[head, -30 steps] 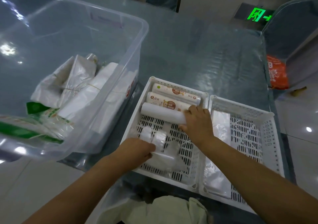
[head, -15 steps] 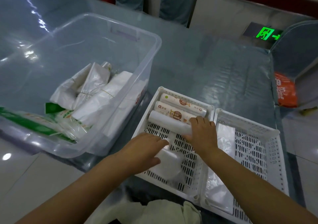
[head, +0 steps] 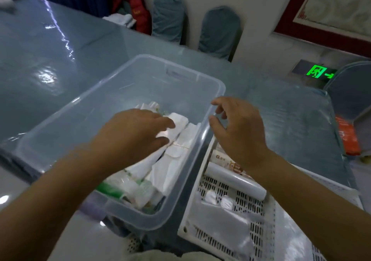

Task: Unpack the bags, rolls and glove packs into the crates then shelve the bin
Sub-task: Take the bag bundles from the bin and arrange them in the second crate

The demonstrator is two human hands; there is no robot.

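Below the centre of the frame, inside the clear bin (head: 210,120), lie the white folded bags (head: 176,150), and this is where the next move must go. The left hand (head: 132,134) is already over them, lower than the bin's rim. Its fingers are stretched forward and a little spread, and the fingertips (head: 168,124) seem to touch the top of the white bundle, but motion blur does not allow me to say if it has closed on anything; I judge that it grips nothing yet. The bags lie directly under and just ahead of this hand, with their long axis going from lower left to upper right, nearly in line with the forearm, so a grasp across the bundle would need some turning of the wrist.

The right hand (head: 239,128) hangs above the bin's right wall, half open, fingers curled, and it holds nothing. It is farther from the bags than the left one.

More packs with green print (head: 112,188) lie at the near end of the bin, so the unpacking is not finished in my opinion.

To the right of the bin, touching it or almost, stands the white slotted crate (head: 200,210), with a plain white roll (head: 236,178) lying across it and printed rolls (head: 230,162) behind that one. Nearer in the crate lie some clear bags (head: 226,220).

Everything rests on a table (head: 60,40) with a shiny blue-grey cover. At the upper part of the frame two covered chairs (head: 218,32) stand by the wall, and a green exit sign (head: 319,73) glows at the right.
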